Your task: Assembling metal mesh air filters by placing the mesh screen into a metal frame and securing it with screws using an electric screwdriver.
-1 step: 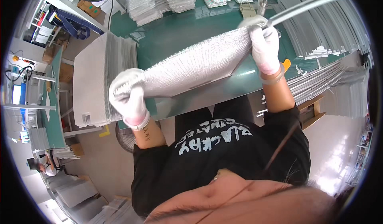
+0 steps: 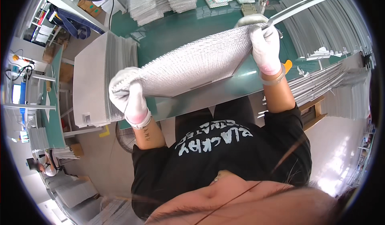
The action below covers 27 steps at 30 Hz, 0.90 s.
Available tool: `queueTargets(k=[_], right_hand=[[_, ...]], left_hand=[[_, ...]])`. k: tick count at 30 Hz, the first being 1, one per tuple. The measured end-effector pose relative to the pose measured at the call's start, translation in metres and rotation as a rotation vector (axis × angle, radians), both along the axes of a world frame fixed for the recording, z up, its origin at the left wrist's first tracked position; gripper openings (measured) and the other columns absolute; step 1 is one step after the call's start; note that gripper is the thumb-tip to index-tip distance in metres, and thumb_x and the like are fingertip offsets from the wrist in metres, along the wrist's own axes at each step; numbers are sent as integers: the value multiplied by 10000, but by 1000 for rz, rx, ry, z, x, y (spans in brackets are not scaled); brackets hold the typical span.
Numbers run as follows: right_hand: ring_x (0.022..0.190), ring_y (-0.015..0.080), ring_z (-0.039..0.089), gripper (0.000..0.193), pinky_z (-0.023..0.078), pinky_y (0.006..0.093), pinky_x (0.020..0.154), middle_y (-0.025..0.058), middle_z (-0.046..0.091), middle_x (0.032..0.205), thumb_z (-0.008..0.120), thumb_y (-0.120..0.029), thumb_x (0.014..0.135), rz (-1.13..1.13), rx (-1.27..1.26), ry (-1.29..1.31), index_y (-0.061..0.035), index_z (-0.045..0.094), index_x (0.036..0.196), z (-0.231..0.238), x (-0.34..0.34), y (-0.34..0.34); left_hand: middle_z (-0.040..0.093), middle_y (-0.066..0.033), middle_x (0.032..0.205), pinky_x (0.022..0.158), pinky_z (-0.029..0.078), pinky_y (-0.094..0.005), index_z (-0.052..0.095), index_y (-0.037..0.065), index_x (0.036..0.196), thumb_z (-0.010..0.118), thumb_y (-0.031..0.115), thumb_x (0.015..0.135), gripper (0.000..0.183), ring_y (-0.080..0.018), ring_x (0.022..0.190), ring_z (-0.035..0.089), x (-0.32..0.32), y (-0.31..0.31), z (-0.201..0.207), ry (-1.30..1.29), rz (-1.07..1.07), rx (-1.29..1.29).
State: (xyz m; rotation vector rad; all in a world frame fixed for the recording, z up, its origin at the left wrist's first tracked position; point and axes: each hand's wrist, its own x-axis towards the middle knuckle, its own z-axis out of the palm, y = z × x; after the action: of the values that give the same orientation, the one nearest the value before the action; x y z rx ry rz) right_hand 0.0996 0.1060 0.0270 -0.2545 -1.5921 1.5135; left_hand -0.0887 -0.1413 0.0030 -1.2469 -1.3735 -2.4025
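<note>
A wide, silvery-white piece of finely ribbed mesh [image 2: 196,64] is held tilted over the green-topped table [image 2: 172,36]. My left hand [image 2: 128,94], in a white glove, grips its near left end, with the thumb on the front face. At the far right end, my gloved right hand [image 2: 264,40] pinches it, thumb toward me. A long, thin white strip [image 2: 309,5] runs up and right from my right hand. Whether the fingers hold that strip too is unclear. The mesh hides most fingertips.
A tall stack of pale panels [image 2: 92,80] stands at the left. Silvery sheets [image 2: 160,2] lie at the table's back, and many long white strips [image 2: 321,24] fill the right side. An orange handle [image 2: 288,64] lies near my right wrist. A person [image 2: 48,167] is at far left.
The mesh and both hands have shifted very slightly, and the left end sits a touch higher. The far end of the white strip has risen a little. Both hands keep their grip.
</note>
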Motion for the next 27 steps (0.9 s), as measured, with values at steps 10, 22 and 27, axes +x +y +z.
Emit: queueTargets(k=[10,22,27], right_hand=[[787,181,610,193,491,300,733,126,655,859,644,-138,911,6,224,175,26,621,1011,-36,14,9],[895,240,666,949,514,340,810,149,651,1014,843,-282,714,-238,714,-204,0,340,1468,15,25,12],[770,291,601,524,506,341,713,128,619,906,710,-127,816,-69,1167,-495,-75,582,1321,71,39,17]], left_hand=[[610,-81,830,708,485,-394,587,23,983,698,156,881,201,-219,753,583,7,-2,-6,299,-37,-37],[593,-92,933,858,456,-355,551,29,1038,682,153,894,231,-195,888,563,-13,2,-14,83,-63,-70],[642,-88,1051,888,473,-299,578,4,1101,642,-27,847,264,-147,942,599,-23,8,-23,-58,-37,-57]])
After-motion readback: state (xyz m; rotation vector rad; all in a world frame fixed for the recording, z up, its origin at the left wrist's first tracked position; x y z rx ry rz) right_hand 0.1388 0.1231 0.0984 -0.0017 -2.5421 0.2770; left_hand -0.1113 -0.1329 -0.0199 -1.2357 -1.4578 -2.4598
